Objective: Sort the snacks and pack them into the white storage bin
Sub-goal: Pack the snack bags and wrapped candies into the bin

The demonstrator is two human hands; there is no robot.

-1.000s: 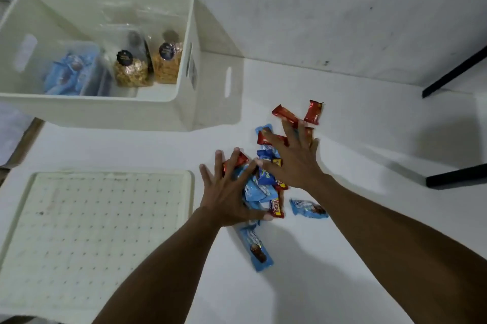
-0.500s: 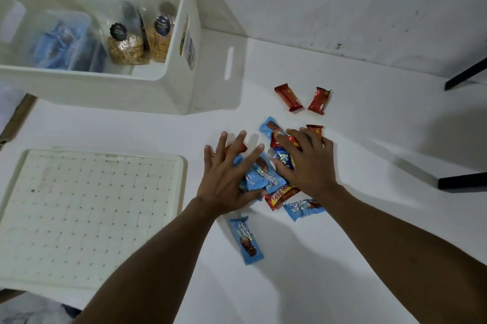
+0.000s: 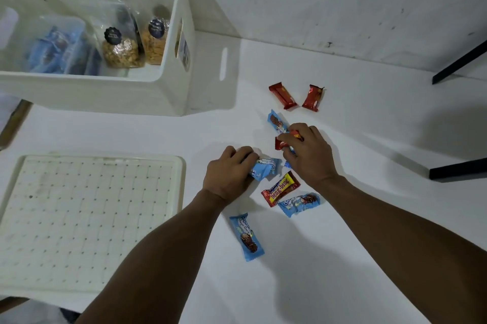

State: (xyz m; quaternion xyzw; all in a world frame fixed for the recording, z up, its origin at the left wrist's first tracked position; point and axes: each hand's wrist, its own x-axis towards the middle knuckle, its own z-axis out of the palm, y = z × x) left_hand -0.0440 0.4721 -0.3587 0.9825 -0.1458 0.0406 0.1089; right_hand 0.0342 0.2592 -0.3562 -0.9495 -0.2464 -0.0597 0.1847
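Landmark: the white storage bin (image 3: 168,91), at the far left of the tabletop (image 3: 355,257); every place below is reckoned from it.
Change, hands: half a second ago both lay flat and spread over the heap; now both are curled into grasps.
Left hand (image 3: 229,174): fingers closed on a blue wrapper (image 3: 263,169), right of the bin and nearer the person.
Right hand (image 3: 308,155): fingers pinched on a red wrapper (image 3: 286,140), just beyond the left hand, further right of the bin.
Change, heap: spread apart, so pieces now lie singly.
Loose red: a pair of red bars (image 3: 296,97) right of the bin's near corner; a beng-beng bar (image 3: 280,188) nearer the person.
Loose blue: one (image 3: 276,122) touching the right hand, one (image 3: 299,203) beside the beng-beng bar, one (image 3: 246,238) nearest the person.
Bin contents: blue packets (image 3: 52,49) at its left, two clear bags (image 3: 131,47) at its right.
Lid (image 3: 89,221): flat, in front of the bin.
Meaning: sorting by colour looks under way, one colour per hand; most loose snacks are still unpacked.
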